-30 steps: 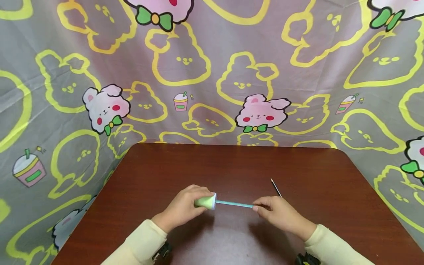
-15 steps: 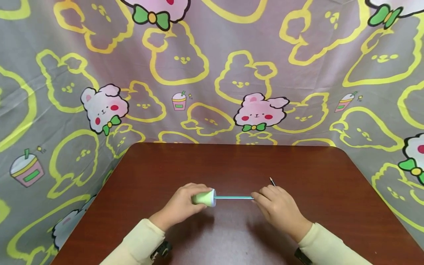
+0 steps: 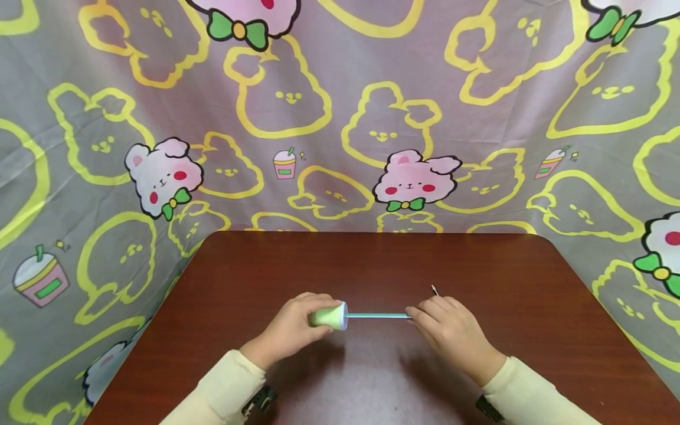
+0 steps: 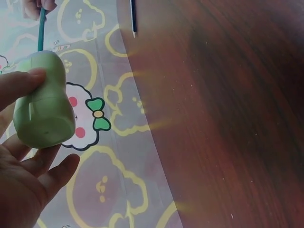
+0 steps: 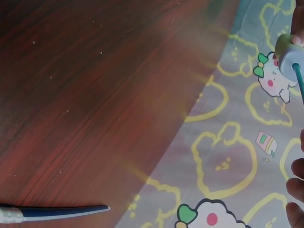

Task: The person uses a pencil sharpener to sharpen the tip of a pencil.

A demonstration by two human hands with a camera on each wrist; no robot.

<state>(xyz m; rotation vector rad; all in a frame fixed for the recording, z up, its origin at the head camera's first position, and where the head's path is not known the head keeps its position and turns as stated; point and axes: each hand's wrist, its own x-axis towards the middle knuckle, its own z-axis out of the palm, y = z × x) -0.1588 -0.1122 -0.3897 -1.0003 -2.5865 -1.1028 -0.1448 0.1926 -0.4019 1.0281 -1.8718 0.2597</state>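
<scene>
My left hand (image 3: 297,324) grips a light green pencil sharpener (image 3: 329,317), lying sideways with its pale end facing right. In the left wrist view the sharpener (image 4: 45,102) shows a rounded, waisted body, with the thumb across its side and fingers beneath. A teal pencil (image 3: 377,316) runs level out of the hole in that pale end. My right hand (image 3: 451,336) pinches the pencil's far end, back of the hand upward, so that end is hidden under the fingers. In the right wrist view, the pencil (image 5: 299,78) enters the hole at the centre of the end face.
A second, dark pencil (image 3: 434,290) lies on the brown table (image 3: 319,260) just beyond my right hand, partly covered by it; its tip points away. A cartoon-printed cloth (image 3: 329,118) hangs behind the table and along its sides.
My right hand has rolled over so its back faces up and shifted slightly away from me, covering more of the dark pencil. The teal pencil has gone from slightly slanted to level.
</scene>
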